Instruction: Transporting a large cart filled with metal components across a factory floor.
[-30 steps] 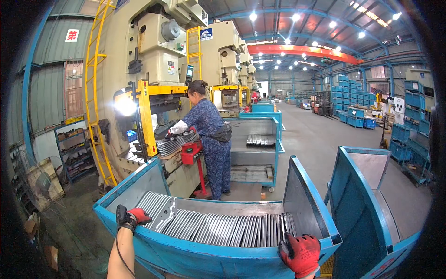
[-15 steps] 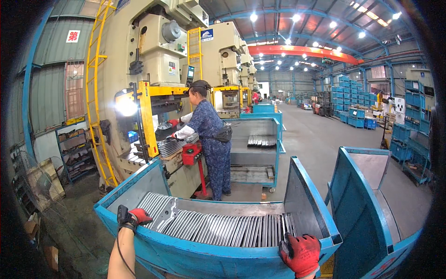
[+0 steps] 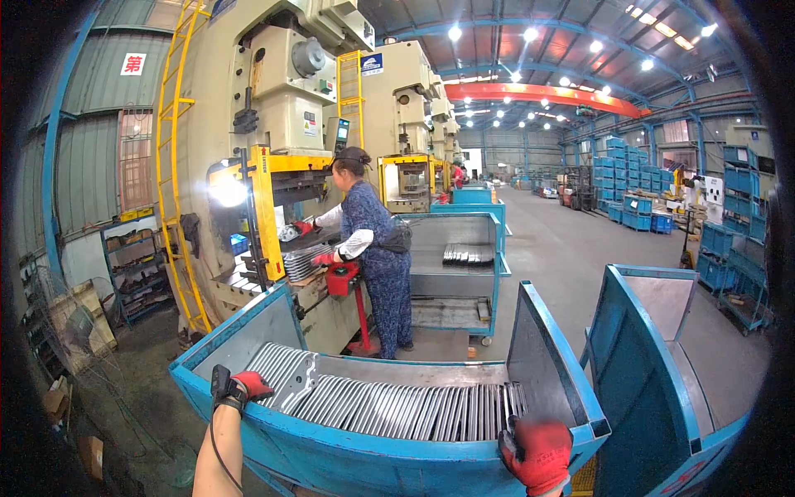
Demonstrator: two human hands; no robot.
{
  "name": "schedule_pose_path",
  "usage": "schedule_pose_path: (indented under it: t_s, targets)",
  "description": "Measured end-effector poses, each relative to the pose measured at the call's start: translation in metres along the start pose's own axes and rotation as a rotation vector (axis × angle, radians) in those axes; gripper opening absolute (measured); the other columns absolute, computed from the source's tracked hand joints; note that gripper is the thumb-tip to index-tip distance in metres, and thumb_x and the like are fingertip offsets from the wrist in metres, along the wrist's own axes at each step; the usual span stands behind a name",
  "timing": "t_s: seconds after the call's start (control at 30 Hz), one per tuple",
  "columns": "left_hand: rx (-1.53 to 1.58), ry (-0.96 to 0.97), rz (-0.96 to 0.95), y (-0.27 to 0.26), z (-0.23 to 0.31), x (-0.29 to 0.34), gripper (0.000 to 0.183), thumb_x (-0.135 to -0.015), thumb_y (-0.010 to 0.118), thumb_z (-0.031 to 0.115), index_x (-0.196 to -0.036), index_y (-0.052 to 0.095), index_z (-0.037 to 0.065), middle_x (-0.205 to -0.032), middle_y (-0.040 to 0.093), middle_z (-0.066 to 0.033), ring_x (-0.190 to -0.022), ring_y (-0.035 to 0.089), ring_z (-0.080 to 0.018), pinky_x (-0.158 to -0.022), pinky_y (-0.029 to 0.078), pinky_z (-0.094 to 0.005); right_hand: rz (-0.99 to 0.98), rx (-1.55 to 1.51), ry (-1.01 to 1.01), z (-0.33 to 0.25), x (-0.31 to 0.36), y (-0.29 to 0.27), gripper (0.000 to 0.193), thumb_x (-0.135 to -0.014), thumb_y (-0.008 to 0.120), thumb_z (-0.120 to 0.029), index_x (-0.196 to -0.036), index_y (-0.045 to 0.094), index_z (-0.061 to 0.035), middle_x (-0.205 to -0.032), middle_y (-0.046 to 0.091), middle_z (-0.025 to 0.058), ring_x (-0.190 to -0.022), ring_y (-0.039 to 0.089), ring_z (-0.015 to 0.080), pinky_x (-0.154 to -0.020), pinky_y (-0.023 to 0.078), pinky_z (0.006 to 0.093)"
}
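Note:
My left hand [image 3: 251,386], in a red glove with a dark strap and cable at the wrist, is closed over the near left rim of a blue metal cart [image 3: 348,443]. At the near right corner my right hand [image 3: 540,457], also red-gloved, grips the same rim; its upper part is blurred. Inside the cart stands a long row of flat metal plates [image 3: 397,407], packed on edge and leaning. One plate with holes [image 3: 296,383] shows its face at the left end of the row. My right fingers are close to the last plates.
Beyond the cart a co-worker [image 3: 368,240] in dark blue stands at a press [image 3: 290,91], beside stacked plates [image 3: 300,263]. A red pedestal box [image 3: 341,279] stands there. Another blue cart [image 3: 646,356] is at the right, one with plates [image 3: 489,273] behind. Yellow ladder [image 3: 170,149] at left.
The co-worker's nearer hand has moved down and toward the stack's near side, and the arm reaches differently. My two hands stay on the cart rim. The view has shifted very slightly.

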State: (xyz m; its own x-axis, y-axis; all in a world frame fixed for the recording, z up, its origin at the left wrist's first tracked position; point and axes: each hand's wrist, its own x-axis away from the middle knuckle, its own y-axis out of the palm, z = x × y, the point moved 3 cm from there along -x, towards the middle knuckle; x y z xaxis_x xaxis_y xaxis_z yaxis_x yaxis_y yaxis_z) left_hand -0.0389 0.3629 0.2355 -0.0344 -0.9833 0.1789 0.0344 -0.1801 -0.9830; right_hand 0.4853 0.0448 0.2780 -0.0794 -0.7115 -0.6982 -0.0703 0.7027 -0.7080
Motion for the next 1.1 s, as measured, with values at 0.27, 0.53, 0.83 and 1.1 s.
schedule_pose_path:
  t_s: [0.27, 0.53, 0.83, 1.1]
  targets:
    - [0.03, -0.005, 0.008, 0.005, -0.01, -0.002, 0.042, -0.077, 0.063, 0.044, -0.097, 0.069, 0.008, -0.08, 0.07, -0.0044, -0.07, 0.065, -0.0149, -0.07, 0.051, -0.0306, -0.025, 0.001, -0.008, -0.005, -0.005, -0.006, 0.046, -0.061, 0.069, -0.036, -0.1, 0.066, -0.0123, -0.068, 0.059, 0.0091, -0.071, 0.058, 0.0291, -0.074, 0.043, 0.0419]
    - [0.055, -0.052, -0.06, 0.008, -0.016, -0.006, 0.044, -0.075, 0.063, 0.046, -0.096, 0.07, 0.009, -0.08, 0.069, -0.0045, -0.07, 0.065, -0.0158, -0.069, 0.051, -0.0312, -0.048, -0.026, 0.008, -0.005, -0.003, -0.008, 0.048, -0.061, 0.07, -0.037, -0.102, 0.065, -0.0133, -0.069, 0.059, 0.0082, -0.072, 0.058, 0.0283, -0.077, 0.043, 0.0421]
    - [0.025, -0.031, -0.024, 0.011, -0.018, -0.012, 0.043, -0.079, 0.061, 0.044, -0.099, 0.069, 0.008, -0.082, 0.07, -0.0043, -0.067, 0.065, -0.0165, -0.069, 0.053, -0.0318, 0.018, -0.058, -0.019, -0.001, -0.007, -0.004, 0.041, -0.063, 0.07, -0.034, -0.095, 0.068, -0.0101, -0.065, 0.058, 0.0077, -0.066, 0.058, 0.0281, -0.072, 0.045, 0.0406]
    - [0.084, -0.041, -0.042, 0.003, -0.015, 0.0, 0.057, -0.069, 0.059, 0.054, -0.099, 0.067, 0.007, -0.104, 0.065, -0.0157, -0.099, 0.06, -0.0313, -0.088, 0.046, -0.0398, -0.043, -0.043, -0.022, -0.001, -0.007, -0.001, 0.045, -0.068, 0.066, -0.042, -0.1, 0.065, -0.0106, -0.067, 0.06, 0.0088, -0.068, 0.059, 0.0265, -0.074, 0.045, 0.0421]
